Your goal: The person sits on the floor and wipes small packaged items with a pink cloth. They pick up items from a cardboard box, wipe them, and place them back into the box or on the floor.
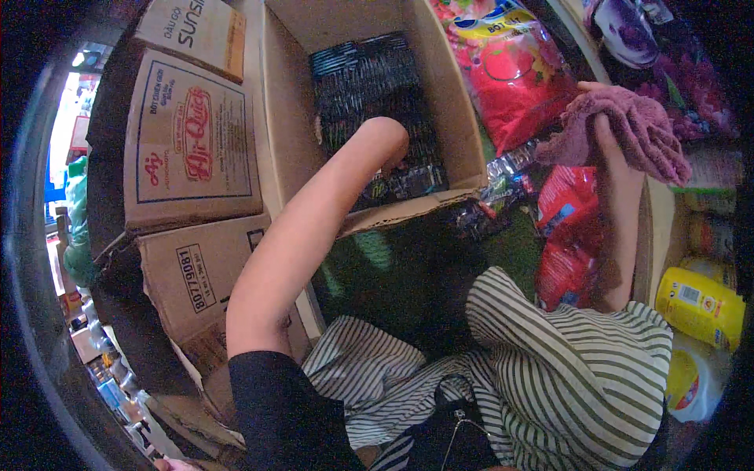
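Left hand down in a cardboard box, purple cloth over the right hand
Dark packets sit inside the box, right by the left hand; can't tell what those fingers are doing. Cloth hides most of the right ones, so grip's unclear, near a big red bag.

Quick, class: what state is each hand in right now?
Left hand: inside the cardboard box, fingers hidden; cannot tell.
Right hand: mostly covered by the purple cloth; grip cannot be told.
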`<state>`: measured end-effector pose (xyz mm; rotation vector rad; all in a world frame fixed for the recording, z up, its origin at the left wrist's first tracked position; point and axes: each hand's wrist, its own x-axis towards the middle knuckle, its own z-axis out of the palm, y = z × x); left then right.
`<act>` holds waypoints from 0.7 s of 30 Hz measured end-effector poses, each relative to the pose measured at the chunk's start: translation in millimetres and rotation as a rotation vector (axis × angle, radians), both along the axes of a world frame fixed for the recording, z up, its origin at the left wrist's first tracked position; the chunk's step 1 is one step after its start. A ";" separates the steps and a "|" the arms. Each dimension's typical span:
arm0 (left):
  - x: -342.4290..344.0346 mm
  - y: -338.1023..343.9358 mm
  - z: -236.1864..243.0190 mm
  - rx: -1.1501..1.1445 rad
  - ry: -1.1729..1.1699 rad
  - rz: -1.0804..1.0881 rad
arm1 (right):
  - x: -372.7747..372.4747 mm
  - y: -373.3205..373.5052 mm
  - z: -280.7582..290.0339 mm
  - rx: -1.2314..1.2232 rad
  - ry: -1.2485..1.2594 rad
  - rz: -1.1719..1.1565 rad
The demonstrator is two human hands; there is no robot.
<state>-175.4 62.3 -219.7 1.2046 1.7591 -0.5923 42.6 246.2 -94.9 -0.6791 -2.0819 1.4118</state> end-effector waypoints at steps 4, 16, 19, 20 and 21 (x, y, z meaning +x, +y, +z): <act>7.6 3.9 -1.8 0.226 -0.009 0.034 | -1.0 -5.9 -4.3 0.076 -0.022 0.037; -5.0 4.8 44.4 0.521 -0.086 0.314 | 10.6 -6.2 -12.9 0.061 -0.069 0.020; -36.3 -30.4 71.3 1.107 -0.217 0.700 | 4.1 -10.2 -17.4 -0.123 0.149 0.184; -26.1 -30.8 95.7 1.264 -0.253 0.793 | -3.3 -10.8 -18.1 -0.177 0.231 0.241; -5.5 -32.9 125.4 1.419 -0.299 0.883 | -7.6 -13.2 -16.4 -0.227 0.311 0.293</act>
